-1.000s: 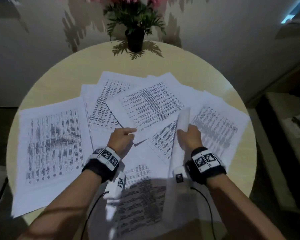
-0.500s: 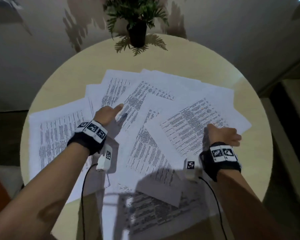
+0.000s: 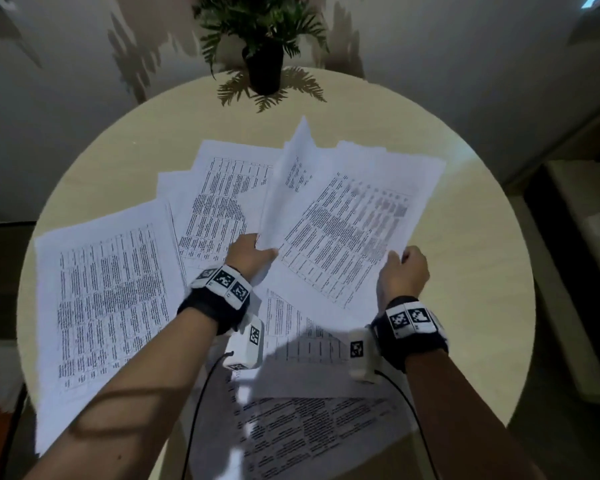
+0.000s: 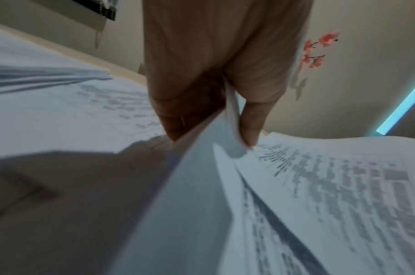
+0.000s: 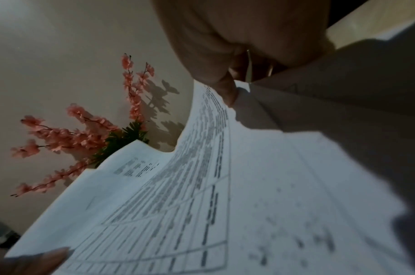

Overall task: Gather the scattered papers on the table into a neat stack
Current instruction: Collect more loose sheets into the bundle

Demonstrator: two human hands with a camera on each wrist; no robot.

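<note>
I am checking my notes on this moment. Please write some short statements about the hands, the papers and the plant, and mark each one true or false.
1. The left hand pinches a sheet that bends upward. True.
2. The right hand lies flat and open on the table. False: it grips the near right corner of the held papers.
3. All papers are already in one neat stack. False: a large sheet lies apart at the left, and other sheets lie near the front edge.
4. A potted plant stands at the far edge of the table. True.
5. The plant's pot rests on the papers. False: bare table lies between them.
</note>
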